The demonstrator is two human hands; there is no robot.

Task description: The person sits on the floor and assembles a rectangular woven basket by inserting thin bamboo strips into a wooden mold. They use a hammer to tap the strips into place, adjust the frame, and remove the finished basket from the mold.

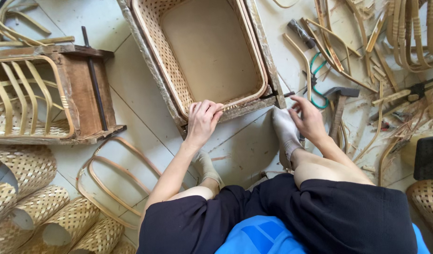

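A woven bamboo basket (167,56) with a flat tan bottom sits inside a rough wooden frame (150,66) on the tiled floor in front of me. My left hand (203,121) presses on the basket's near rim at its corner, fingers curled over the edge. My right hand (308,118) hovers beside my socked right foot (286,134), close to the frame's near right corner, fingers loosely bent; whether it pinches anything is unclear. A hammer (338,106) lies just right of that hand.
A wooden mould with a bent bamboo frame (33,94) stands at left. Rolled woven mats (42,211) lie at lower left, looped bamboo rims (118,178) beside them. Bamboo strips, green-handled pliers (315,80) and tools litter the right.
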